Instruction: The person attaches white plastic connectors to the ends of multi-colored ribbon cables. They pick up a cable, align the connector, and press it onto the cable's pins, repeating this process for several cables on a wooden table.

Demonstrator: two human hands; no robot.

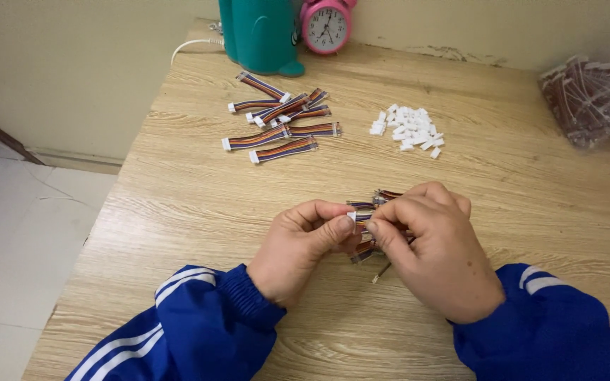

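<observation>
Both hands meeting over the near middle of the wooden table [178, 204], thumbs and forefingers pinched together on one small white plug [352, 216] at the end of a striped ribbon cable.

Left hand [305, 243] coming in from the left, thumb on top, fingers curled under, closed on the plug. Right hand [435, 247] coming in from the right, knuckles up, forefinger tip touching the same plug, remaining fingers wrapped around a loose bundle of cables [375, 201] whose ends stick out past the knuckles toward the far side and below the palm. Plug right between the two thumbs, equally near to each hand. Long axis of the held cable probably running left to right into the right palm, though mostly hidden by fingers. One thin loose wire end [381, 274] poking out on the near side under the right hand.

Blue sleeves with white stripes at both wrists, forearms angled inward from the near corners.

Farther off on the table, well apart from the hands: a scatter of finished striped cables [280, 127] with white ends to the far left, a small heap of white plastic plugs [409, 128] far centre, a clear bag of more cables [590, 99] at the far right edge. Against the far wall, a teal container [259, 35] and just beside it a pink alarm clock [326, 27].
</observation>
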